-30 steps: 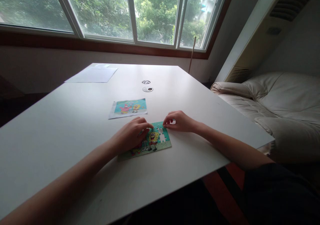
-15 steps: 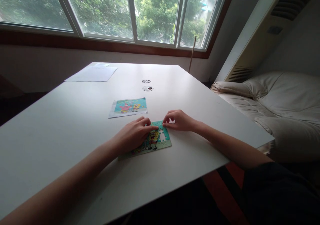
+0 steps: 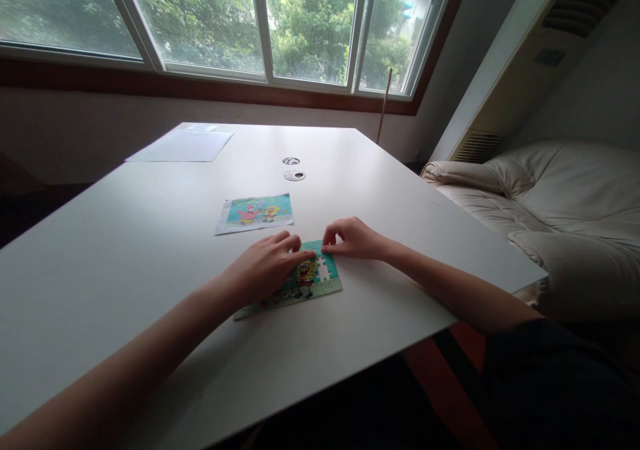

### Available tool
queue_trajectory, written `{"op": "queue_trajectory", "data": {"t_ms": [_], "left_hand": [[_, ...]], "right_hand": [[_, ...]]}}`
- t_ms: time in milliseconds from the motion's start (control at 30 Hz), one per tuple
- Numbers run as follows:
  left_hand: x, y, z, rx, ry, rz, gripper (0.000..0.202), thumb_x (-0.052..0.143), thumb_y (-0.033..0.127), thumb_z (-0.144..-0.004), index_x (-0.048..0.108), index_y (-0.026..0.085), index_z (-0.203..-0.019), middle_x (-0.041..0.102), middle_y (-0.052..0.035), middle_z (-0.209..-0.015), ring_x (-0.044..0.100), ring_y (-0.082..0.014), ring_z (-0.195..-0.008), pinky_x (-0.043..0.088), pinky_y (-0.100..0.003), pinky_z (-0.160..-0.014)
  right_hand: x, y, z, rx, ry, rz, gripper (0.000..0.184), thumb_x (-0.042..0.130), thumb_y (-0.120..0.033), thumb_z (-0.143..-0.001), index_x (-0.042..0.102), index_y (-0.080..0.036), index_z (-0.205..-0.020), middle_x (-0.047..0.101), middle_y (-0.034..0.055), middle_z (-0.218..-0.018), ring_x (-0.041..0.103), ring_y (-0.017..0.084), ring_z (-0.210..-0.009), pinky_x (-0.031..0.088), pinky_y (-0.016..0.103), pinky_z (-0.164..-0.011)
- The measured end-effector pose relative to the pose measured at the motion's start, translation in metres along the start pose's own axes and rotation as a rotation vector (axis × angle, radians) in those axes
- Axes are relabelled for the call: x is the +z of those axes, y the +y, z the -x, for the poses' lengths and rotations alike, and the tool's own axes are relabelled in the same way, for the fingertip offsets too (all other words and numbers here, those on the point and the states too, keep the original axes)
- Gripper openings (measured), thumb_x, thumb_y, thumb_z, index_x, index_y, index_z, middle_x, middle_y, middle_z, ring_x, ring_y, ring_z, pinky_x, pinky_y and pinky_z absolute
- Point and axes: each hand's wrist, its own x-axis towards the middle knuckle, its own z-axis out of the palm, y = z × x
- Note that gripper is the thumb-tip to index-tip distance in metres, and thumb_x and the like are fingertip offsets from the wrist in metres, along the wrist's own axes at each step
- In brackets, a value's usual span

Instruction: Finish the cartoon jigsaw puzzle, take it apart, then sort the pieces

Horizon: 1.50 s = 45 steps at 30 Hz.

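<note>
A small cartoon jigsaw puzzle point(image 3: 311, 283) lies flat on the white table point(image 3: 125, 257) near its front edge, with a white gap near its right side. My left hand point(image 3: 265, 268) rests on the puzzle's left part, fingers curled and its fingertips pressing near the puzzle's middle. My right hand point(image 3: 353, 239) sits at the puzzle's top right corner, its fingers pinched together on the edge; whether a piece is in them is hidden.
A printed reference picture point(image 3: 255, 213) lies beyond the puzzle. Farther back are a round cable grommet point(image 3: 295, 175) and a sheet of paper point(image 3: 179, 146). The table's right edge drops off beside a cream sofa point(image 3: 550, 210). Windows run along the far wall.
My left hand's fingers have slid a little right over the puzzle toward my right hand. My right hand has shifted slightly left at the top corner.
</note>
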Motion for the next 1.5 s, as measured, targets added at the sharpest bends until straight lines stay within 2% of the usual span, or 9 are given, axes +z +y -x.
{"op": "queue_trajectory", "data": {"t_ms": [133,300,500,667,1033,1167,1233,1367,1500], "left_hand": [[0.000,-0.001,0.002,0.000,-0.009,0.011,0.041,0.041,0.011,-0.081,0.051,0.031,-0.116,0.053,-0.0056,-0.090,0.048,-0.0176,-0.078,0.042,-0.028,-0.066],[0.003,-0.005,0.005,-0.017,0.015,0.066,0.039,0.040,0.009,-0.080,0.055,0.028,-0.111,0.053,-0.0063,-0.092,0.049,-0.0174,-0.080,0.043,-0.029,-0.069],[0.004,-0.008,0.006,-0.013,0.038,0.094,0.037,0.040,0.011,-0.080,0.056,0.026,-0.109,0.054,-0.0066,-0.091,0.050,-0.0177,-0.080,0.044,-0.030,-0.069],[0.004,-0.008,0.006,-0.018,0.040,0.118,0.036,0.039,0.012,-0.081,0.056,0.027,-0.109,0.054,-0.0064,-0.091,0.050,-0.0175,-0.079,0.044,-0.030,-0.069],[0.003,-0.009,0.006,-0.057,0.025,0.163,0.036,0.040,0.012,-0.080,0.057,0.027,-0.108,0.054,-0.0060,-0.090,0.051,-0.0165,-0.078,0.043,-0.028,-0.069],[0.003,-0.009,0.006,-0.085,0.037,0.219,0.033,0.040,0.012,-0.081,0.060,0.025,-0.104,0.055,-0.0064,-0.090,0.051,-0.0169,-0.079,0.043,-0.029,-0.068],[0.002,-0.008,0.005,-0.105,0.070,0.278,0.029,0.041,0.014,-0.081,0.061,0.023,-0.100,0.057,-0.0063,-0.089,0.052,-0.0169,-0.078,0.044,-0.029,-0.067],[-0.002,-0.004,0.001,-0.158,0.214,0.445,0.022,0.045,0.020,-0.082,0.064,0.018,-0.092,0.060,-0.0060,-0.085,0.054,-0.0159,-0.078,0.044,-0.029,-0.070],[-0.009,0.002,-0.003,-0.282,0.278,0.582,0.019,0.049,0.026,-0.081,0.065,0.016,-0.085,0.062,-0.0037,-0.078,0.054,-0.0117,-0.067,0.043,-0.025,-0.064]], "right_hand": [[-0.007,0.004,0.001,-0.029,-0.023,-0.002,0.011,0.062,-0.026,-0.071,0.065,-0.015,-0.074,0.061,-0.0009,-0.068,0.048,0.007,-0.059,0.034,0.018,-0.055],[-0.035,0.024,0.008,0.040,-0.011,0.076,0.011,0.057,-0.023,-0.073,0.065,-0.015,-0.077,0.062,0.0005,-0.069,0.049,0.008,-0.060,0.036,0.019,-0.057],[-0.056,0.046,0.016,0.127,-0.122,0.230,0.015,0.055,-0.019,-0.073,0.067,-0.017,-0.082,0.063,0.0027,-0.076,0.053,0.010,-0.064,0.036,0.019,-0.057],[-0.054,0.042,0.014,0.071,-0.207,0.150,0.021,0.055,-0.026,-0.076,0.065,-0.019,-0.092,0.063,0.0024,-0.078,0.055,0.010,-0.065,0.039,0.020,-0.058],[-0.050,0.046,0.013,0.145,-0.188,0.065,0.016,0.062,-0.027,-0.069,0.062,-0.016,-0.081,0.062,0.0015,-0.076,0.054,0.010,-0.067,0.040,0.021,-0.058],[-0.051,0.044,0.013,0.125,-0.170,-0.021,0.015,0.062,-0.027,-0.069,0.060,-0.014,-0.076,0.060,0.0006,-0.072,0.053,0.009,-0.065,0.039,0.021,-0.057],[-0.049,0.038,0.012,0.105,-0.139,-0.102,0.016,0.061,-0.028,-0.070,0.058,-0.013,-0.077,0.060,0.0010,-0.072,0.053,0.009,-0.064,0.040,0.021,-0.057],[-0.038,0.021,0.008,0.058,-0.061,-0.304,0.020,0.062,-0.030,-0.070,0.056,-0.012,-0.078,0.061,0.0025,-0.074,0.055,0.009,-0.067,0.042,0.023,-0.061],[-0.021,0.004,0.005,0.023,0.006,-0.469,0.022,0.064,-0.031,-0.069,0.056,-0.012,-0.078,0.061,0.0027,-0.073,0.056,0.010,-0.068,0.045,0.024,-0.062]]}}
